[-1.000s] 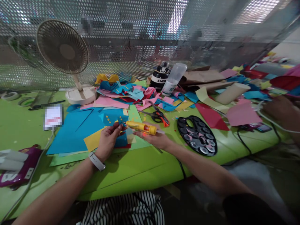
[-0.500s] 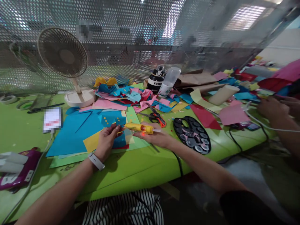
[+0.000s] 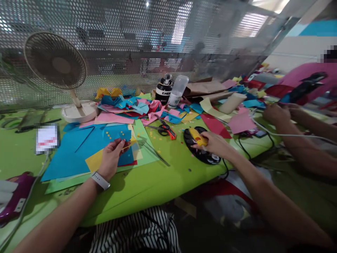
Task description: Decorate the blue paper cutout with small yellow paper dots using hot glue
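Glue gun (image 3: 198, 137) over the palette (image 3: 204, 159), gripped by the right hand (image 3: 214, 143).
Black bottle (image 3: 163, 93) shows "ENC", clear bottle (image 3: 179, 92) "10": two bottles, one fan (image 3: 61, 64). The gun's long axis slants from upper left to lower right; the left hand (image 3: 111, 154) pinches something unclear near blue paper (image 3: 79, 140).

Perforated metal screen (image 3: 113, 70), green-covered table (image 3: 158, 186), pale wall (image 3: 284, 56), bright light patches (image 3: 181, 23).
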The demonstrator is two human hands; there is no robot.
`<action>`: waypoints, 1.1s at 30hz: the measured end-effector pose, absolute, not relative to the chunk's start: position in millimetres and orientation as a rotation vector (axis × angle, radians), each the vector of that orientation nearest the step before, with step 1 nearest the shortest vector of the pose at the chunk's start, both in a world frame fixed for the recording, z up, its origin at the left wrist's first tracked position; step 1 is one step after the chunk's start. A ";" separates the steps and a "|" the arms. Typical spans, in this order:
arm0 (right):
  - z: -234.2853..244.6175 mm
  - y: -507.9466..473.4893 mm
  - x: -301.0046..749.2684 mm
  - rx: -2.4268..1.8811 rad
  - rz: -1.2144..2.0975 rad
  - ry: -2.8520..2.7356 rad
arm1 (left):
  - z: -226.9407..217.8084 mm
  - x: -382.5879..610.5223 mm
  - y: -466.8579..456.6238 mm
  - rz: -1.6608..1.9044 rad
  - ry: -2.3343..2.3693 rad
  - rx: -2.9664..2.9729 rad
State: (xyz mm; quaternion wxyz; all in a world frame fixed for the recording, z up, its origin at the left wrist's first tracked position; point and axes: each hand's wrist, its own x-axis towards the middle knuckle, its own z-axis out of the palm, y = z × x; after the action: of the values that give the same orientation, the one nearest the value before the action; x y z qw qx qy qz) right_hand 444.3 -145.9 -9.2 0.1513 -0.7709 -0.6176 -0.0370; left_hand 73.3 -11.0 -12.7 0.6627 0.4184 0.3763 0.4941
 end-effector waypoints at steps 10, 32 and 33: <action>19.4 -150.4 402.0 -2.068 0.013 -1.688 | -10.8 73.6 -10.7 1.112 0.849 0.938; 32.2 -97.5 324.9 -1.412 0.877 -1.217 | -10.9 73.2 -12.1 1.098 0.867 0.944; 38.0 -92.2 325.3 -1.371 0.900 -1.203 | -10.8 73.1 -12.1 1.093 0.871 0.953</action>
State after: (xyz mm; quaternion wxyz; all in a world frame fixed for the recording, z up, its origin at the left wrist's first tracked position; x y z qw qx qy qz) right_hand 325.3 -92.2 38.0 0.5260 -0.5734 -0.5029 0.3764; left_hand 73.1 -12.1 -10.8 0.6631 0.4216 0.3854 0.4836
